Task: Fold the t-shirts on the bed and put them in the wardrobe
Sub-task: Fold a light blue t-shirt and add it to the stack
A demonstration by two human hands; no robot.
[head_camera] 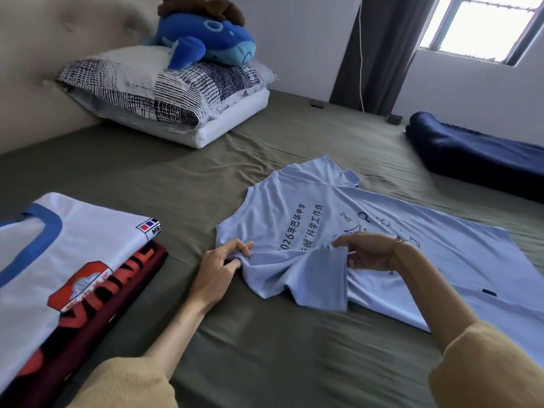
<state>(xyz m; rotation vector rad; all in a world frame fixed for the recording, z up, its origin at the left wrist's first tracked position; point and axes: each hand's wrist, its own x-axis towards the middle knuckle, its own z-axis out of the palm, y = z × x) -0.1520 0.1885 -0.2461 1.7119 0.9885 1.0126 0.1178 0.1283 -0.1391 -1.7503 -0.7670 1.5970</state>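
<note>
A light blue t-shirt (382, 251) lies spread out on the bed (265, 348), a bit right of the middle, with dark writing and small drawings on it. Its near sleeve is bunched up and partly folded over. The left hand (219, 267) pinches the cloth at the left edge of the shirt, so its grip is grasping the t-shirt. The right hand (368, 254) holds the folded sleeve near the middle of the shirt, fingers curled on the cloth, so its grip is grasping the t-shirt too. Both arms wear yellow sleeves (485, 369). At the near left sits a pile of folded shirts: a white t-shirt (73, 245) with a blue neck on top, and a dark red t-shirt (129, 287) with big red letters under it. At the far left, a blue whale toy (206, 39) lies on a checked pillow (164, 83). At the far right lies a dark blue roll (477, 154) of cloth, near the window (482, 25).
</note>
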